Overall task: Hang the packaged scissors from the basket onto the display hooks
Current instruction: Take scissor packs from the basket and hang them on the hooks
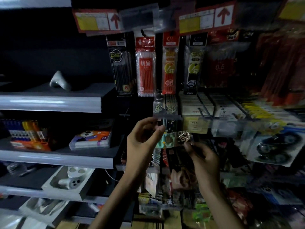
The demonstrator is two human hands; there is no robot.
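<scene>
Left hand (pixel 144 139), right hand (pixel 205 160), both pinching one clear packet (pixel 175 139)

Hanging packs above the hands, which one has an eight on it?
The leftmost black pack; the eight sits at its bottom, unlike its three neighbours.

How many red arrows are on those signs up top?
2. One red arrow is at the top, left of centre; the other is at the top right. More may be out of view.
</scene>
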